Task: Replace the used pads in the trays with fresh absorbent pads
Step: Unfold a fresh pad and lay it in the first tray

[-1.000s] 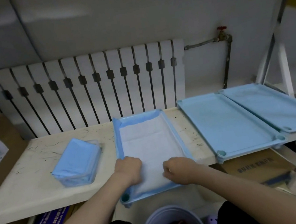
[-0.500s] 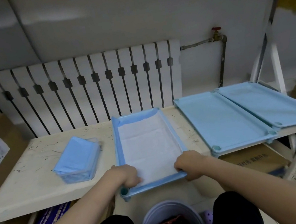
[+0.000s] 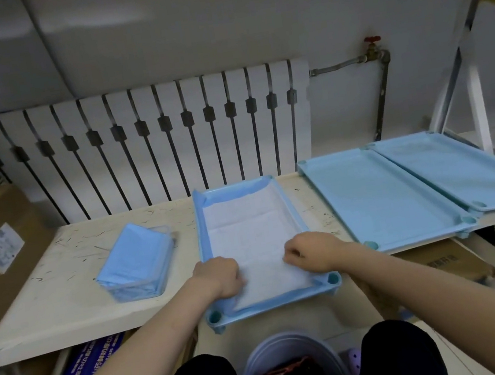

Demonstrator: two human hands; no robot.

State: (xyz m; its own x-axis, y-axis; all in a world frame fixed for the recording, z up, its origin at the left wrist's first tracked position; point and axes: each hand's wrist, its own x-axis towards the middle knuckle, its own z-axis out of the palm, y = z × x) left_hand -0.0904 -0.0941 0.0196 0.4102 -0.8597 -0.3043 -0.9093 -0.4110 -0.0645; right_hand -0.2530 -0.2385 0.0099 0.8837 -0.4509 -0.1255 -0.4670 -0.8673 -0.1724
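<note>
My left hand (image 3: pixel 219 276) and my right hand (image 3: pixel 309 252) were both on the near part of the white pad (image 3: pixel 246 229), with the fingers curled down and gripping it. The pad lay inside the middle tray (image 3: pixel 286 200), which stood on the surface (image 3: pixel 47 297) and reached a little over its front edge. A pack of blue pads (image 3: pixel 137 261) lay to the left, and two bare trays (image 3: pixel 379 199) lay to the right, side by side.

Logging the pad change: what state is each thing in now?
middle tray: lined, near end overhanging the table.
pad: flat inside it.
left hand: curled on pad, grip unclear.
right hand: pinches pad.
inner right tray: bare.
far right tray: bare.
pad pack: lying on table.
</note>
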